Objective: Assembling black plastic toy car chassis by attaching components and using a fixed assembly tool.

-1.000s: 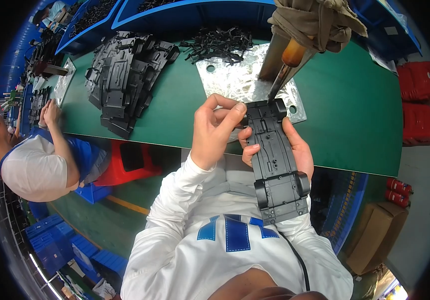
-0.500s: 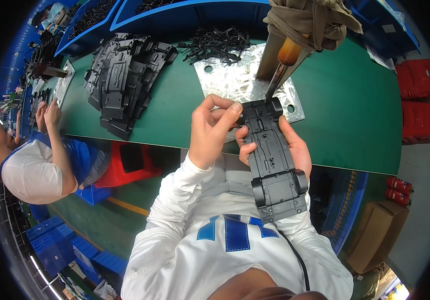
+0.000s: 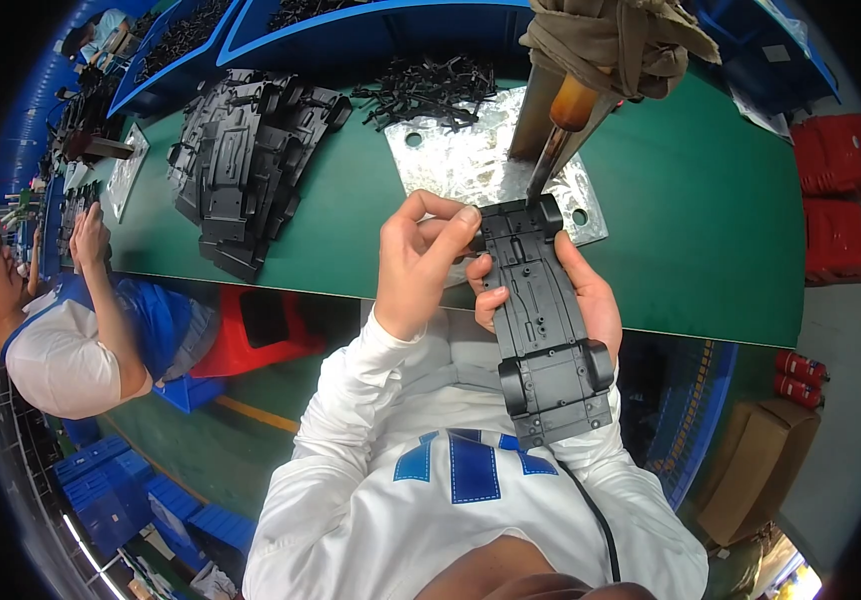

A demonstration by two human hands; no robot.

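A black plastic toy car chassis [image 3: 543, 315] lies across my right hand [image 3: 591, 300]. That hand wraps it from below, with the thumb along the right edge and fingertips over the left edge. At the chassis's far left corner, by the wheel arch, my left hand [image 3: 419, 262] is closed in a pinch; any small part between those fingertips is hidden. The metal rod of a tool with an orange handle [image 3: 573, 104], like a soldering iron, points down at the far end of the chassis beside the right wheel arch. Whether its tip touches cannot be made out.
A cloth-wrapped post [image 3: 531, 130] stands on a shiny metal plate [image 3: 451, 160]. Small black parts [image 3: 426, 92] lie heaped beyond it. Stacked black chassis [image 3: 241, 170] sit left on the green table [image 3: 691, 200]. Blue bins [image 3: 381, 30] line the back. A co-worker [image 3: 71, 350] sits at left.
Both my hands and the chassis have shifted very slightly left, keeping the same hold. The co-worker's head and arms have moved a little.
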